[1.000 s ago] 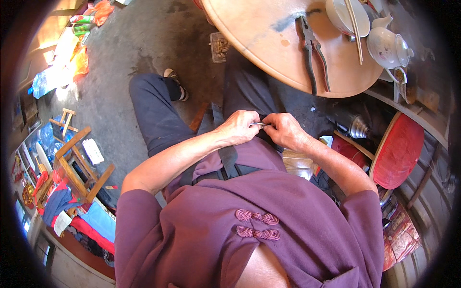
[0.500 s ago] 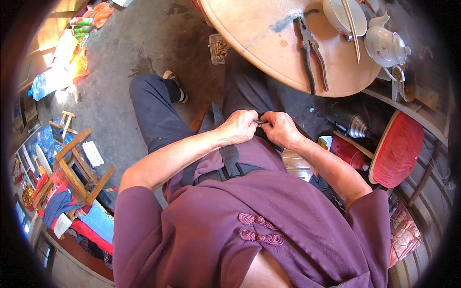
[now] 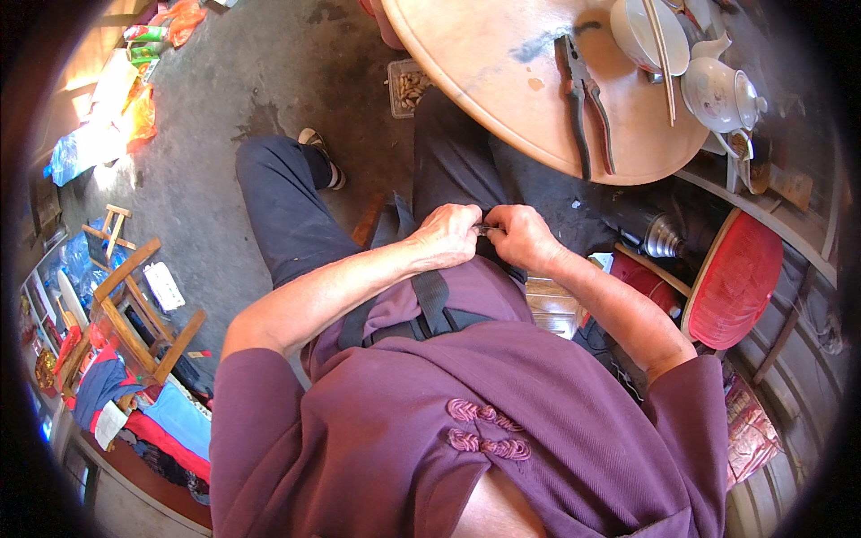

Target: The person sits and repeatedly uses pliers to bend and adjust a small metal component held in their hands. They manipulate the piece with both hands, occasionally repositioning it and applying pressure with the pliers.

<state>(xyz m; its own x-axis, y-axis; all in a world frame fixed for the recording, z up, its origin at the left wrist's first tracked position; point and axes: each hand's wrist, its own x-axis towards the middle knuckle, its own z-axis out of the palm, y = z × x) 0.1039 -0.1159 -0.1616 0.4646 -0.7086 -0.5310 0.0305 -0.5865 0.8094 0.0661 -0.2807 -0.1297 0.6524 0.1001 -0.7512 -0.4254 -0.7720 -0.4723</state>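
My left hand and my right hand meet above my lap, both with fingers closed. Between their fingertips is a small, thin, dark metallic piece, mostly covered by the fingers, so its kind cannot be made out. A black strap hangs over my purple shirt just below the left hand. Beyond the hands, a pair of pliers with dark and red handles lies on the round wooden table, untouched.
A white bowl with chopsticks across it and a white teapot stand at the table's right. A tub of peanuts sits on the floor. A red round stool is at right, a wooden stool frame at left.
Both hands stay together over my lap with the small piece between them, barely moving. The view has shifted slightly, so the surroundings sit a little differently.
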